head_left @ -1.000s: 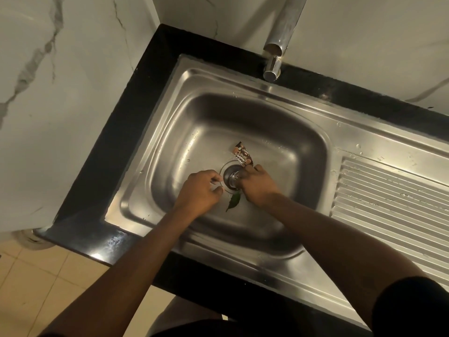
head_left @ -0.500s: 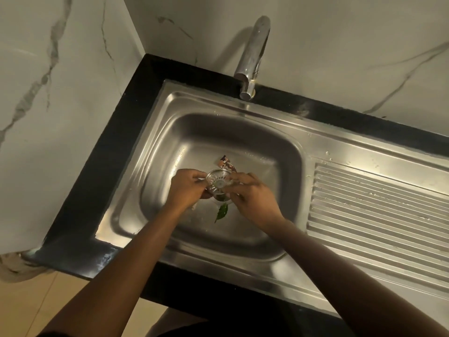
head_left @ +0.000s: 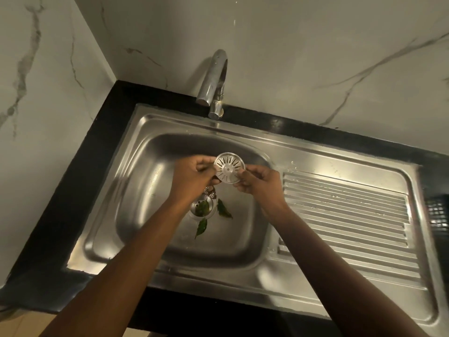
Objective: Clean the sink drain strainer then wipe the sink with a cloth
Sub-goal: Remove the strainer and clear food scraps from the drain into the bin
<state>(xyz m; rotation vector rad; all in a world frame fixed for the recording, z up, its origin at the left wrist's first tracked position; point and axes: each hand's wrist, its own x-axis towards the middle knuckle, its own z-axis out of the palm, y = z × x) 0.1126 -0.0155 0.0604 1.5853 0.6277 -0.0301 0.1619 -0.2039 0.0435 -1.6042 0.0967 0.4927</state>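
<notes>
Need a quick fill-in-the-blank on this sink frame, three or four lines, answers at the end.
1. The round metal strainer is held by ____ hands, the left hand and the right hand.
2. The strainer is lifted above the open ____, where a green leaf lies.
3. No water runs from the ____ at the back of the sink.
4. The ridged draining board lies to the ____ of the basin.

Answers: both; drain; tap; right

Shiny slotted metal strainer (head_left: 229, 168), brushed steel sink (head_left: 155, 181), glossy marble-look wall (head_left: 315, 57).
</notes>
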